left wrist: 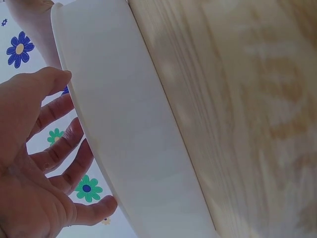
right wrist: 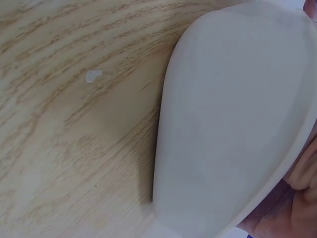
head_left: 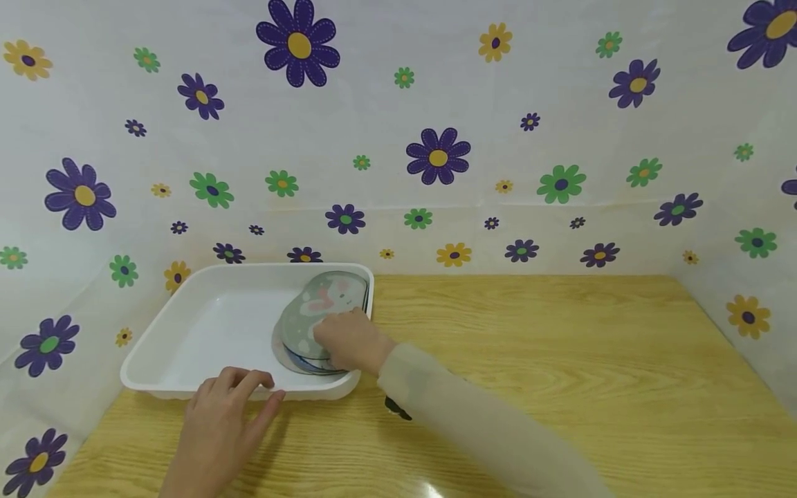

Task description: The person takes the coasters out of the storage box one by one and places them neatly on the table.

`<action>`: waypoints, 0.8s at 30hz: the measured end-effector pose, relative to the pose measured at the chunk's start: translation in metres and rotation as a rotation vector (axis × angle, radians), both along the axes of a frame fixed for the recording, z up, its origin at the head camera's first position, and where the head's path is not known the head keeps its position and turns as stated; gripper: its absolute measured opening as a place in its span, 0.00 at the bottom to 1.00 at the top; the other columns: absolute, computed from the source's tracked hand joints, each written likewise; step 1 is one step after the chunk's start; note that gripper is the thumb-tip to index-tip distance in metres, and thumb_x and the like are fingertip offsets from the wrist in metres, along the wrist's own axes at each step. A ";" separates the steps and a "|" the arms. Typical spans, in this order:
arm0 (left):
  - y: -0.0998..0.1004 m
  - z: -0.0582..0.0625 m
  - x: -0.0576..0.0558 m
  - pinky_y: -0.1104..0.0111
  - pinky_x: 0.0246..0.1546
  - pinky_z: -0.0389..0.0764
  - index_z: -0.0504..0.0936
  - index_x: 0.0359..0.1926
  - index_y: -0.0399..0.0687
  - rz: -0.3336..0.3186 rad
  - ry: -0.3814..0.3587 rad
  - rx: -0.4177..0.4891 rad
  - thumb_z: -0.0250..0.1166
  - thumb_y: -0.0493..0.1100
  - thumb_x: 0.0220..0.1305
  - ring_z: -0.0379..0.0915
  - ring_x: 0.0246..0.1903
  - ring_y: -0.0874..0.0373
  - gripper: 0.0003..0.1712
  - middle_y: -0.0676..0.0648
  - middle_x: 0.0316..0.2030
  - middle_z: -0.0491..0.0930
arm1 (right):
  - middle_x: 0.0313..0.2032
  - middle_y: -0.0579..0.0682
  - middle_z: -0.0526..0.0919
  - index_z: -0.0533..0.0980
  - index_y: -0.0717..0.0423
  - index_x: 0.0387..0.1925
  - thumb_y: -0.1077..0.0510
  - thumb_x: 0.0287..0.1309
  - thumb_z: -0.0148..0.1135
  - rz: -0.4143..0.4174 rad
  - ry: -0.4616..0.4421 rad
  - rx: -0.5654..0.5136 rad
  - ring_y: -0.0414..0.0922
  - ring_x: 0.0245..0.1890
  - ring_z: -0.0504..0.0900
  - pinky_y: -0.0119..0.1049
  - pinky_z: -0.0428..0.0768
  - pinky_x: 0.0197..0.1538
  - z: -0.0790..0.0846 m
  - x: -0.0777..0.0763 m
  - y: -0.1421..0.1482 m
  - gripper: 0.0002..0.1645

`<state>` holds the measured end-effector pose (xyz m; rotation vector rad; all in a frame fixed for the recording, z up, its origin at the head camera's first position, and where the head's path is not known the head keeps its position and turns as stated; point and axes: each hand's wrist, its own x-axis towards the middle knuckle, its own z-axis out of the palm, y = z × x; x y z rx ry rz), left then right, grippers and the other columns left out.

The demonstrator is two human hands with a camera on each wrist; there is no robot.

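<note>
A white tray [head_left: 212,325] stands on the table at the left. Toward its right end lies a small stack of flat rounded mats, the top one a grey mat [head_left: 305,315] with a pink-and-white cartoon animal. My right hand [head_left: 353,339] reaches over the tray's right side, its curled fingers gripping the near right edge of the grey mat; the fingertips are hidden. At the near rim is my left hand [head_left: 218,422], fingers spread and loosely bent. In the left wrist view its thumb tip touches the rim while the other fingers reach past it. The right wrist view mostly shows the tray's outer wall [right wrist: 228,119].
The wood-grain table [head_left: 529,346] stretches to the right of the tray. A white cloth [head_left: 373,117] with printed flowers hangs behind and at both sides, close to the tray's back. A small dark object [head_left: 397,408] shows beneath the right sleeve [head_left: 467,415].
</note>
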<state>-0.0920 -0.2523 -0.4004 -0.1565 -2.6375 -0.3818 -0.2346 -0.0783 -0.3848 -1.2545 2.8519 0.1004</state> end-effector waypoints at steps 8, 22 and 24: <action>0.000 0.001 -0.001 0.40 0.39 0.77 0.84 0.38 0.55 0.011 -0.010 0.005 0.77 0.47 0.58 0.79 0.40 0.38 0.10 0.44 0.39 0.82 | 0.31 0.40 0.83 0.83 0.46 0.39 0.54 0.65 0.68 0.009 0.016 -0.019 0.37 0.28 0.74 0.36 0.80 0.39 0.000 0.001 -0.001 0.03; -0.002 -0.003 -0.003 0.42 0.36 0.76 0.84 0.36 0.55 -0.018 0.050 0.011 0.79 0.46 0.54 0.79 0.37 0.38 0.11 0.44 0.38 0.83 | 0.40 0.44 0.87 0.78 0.51 0.50 0.49 0.76 0.55 0.043 0.468 -0.104 0.34 0.23 0.76 0.26 0.77 0.23 -0.006 0.007 0.006 0.13; -0.001 -0.002 -0.003 0.42 0.36 0.76 0.84 0.36 0.55 -0.012 0.037 0.015 0.78 0.46 0.55 0.79 0.38 0.38 0.11 0.44 0.38 0.83 | 0.37 0.43 0.87 0.75 0.52 0.52 0.49 0.77 0.54 0.027 0.511 -0.120 0.33 0.18 0.72 0.25 0.72 0.17 -0.007 0.008 0.006 0.13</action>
